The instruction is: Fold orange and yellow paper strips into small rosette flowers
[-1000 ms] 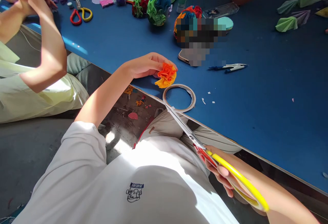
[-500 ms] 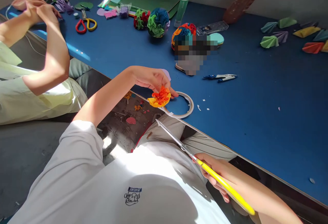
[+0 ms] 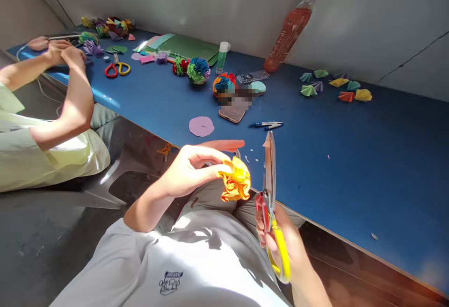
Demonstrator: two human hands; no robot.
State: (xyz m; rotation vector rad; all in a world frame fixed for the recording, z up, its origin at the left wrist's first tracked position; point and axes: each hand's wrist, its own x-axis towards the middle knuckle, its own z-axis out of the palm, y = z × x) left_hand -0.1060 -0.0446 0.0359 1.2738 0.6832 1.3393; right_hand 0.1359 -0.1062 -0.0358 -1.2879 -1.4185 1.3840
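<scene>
My left hand (image 3: 196,169) pinches a ruffled orange and yellow paper flower (image 3: 235,180) between thumb and fingers, out over the table's front edge. To its right, my right hand (image 3: 286,232) is closed around scissors (image 3: 269,171) with one red and one yellow handle. Their blades point up and away from me, and a small scrap of something pale clings near the tip. Behind my left hand, the roll of tape is mostly hidden. A lilac paper circle (image 3: 201,126) lies flat on the table just beyond my left hand.
On the blue table (image 3: 333,166) are pens (image 3: 266,125), a phone (image 3: 232,113), ruffled paper balls (image 3: 198,70), a glue stick (image 3: 222,57), a drink bottle (image 3: 293,31) and folded paper pieces (image 3: 345,96). A co-worker's arms (image 3: 75,82) rest at left, near other scissors (image 3: 118,69).
My left hand has come nearer with the flower, leaving the lilac circle on the table. My right hand has raised the scissors from pointing left to pointing upward. My view has tilted up.
</scene>
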